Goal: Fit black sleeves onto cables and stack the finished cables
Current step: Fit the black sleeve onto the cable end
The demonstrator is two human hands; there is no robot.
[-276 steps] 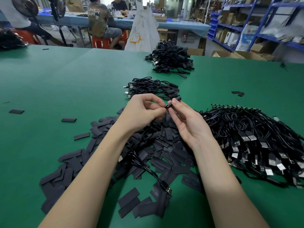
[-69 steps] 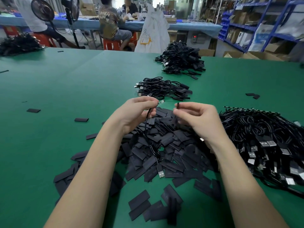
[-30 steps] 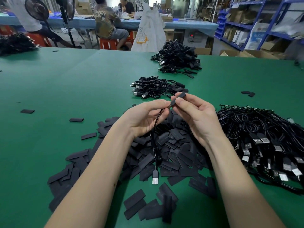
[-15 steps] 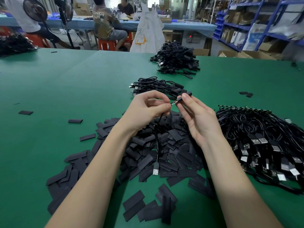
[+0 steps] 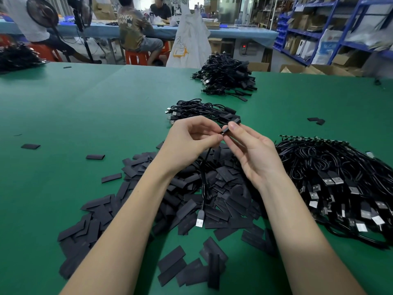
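Above a heap of flat black sleeves [image 5: 182, 201], my left hand [image 5: 191, 139] pinches the upper end of a thin black cable [image 5: 205, 179]. The cable's lower length hangs down to a silver USB plug [image 5: 200, 219] over the heap. My right hand [image 5: 253, 154] pinches a black sleeve [image 5: 225, 130] between thumb and forefinger, right at the cable end held by the left fingers. A small stack of sleeved cables [image 5: 204, 111] lies just beyond the hands. A big pile of bare cables [image 5: 340, 184] with USB plugs lies to the right.
A second heap of cables [image 5: 227, 77] sits farther back on the green table [image 5: 85, 107]. Loose sleeves [image 5: 95, 156] lie scattered at left, two more sleeves [image 5: 316, 120] at right. People sit at a far bench; blue shelving stands at right. More cables [image 5: 17, 58] lie far left.
The sleeve in my right hand has moved in against the cable end held by my left hand. Both hands stay raised over the sleeve heap, and the hanging plug has barely shifted.
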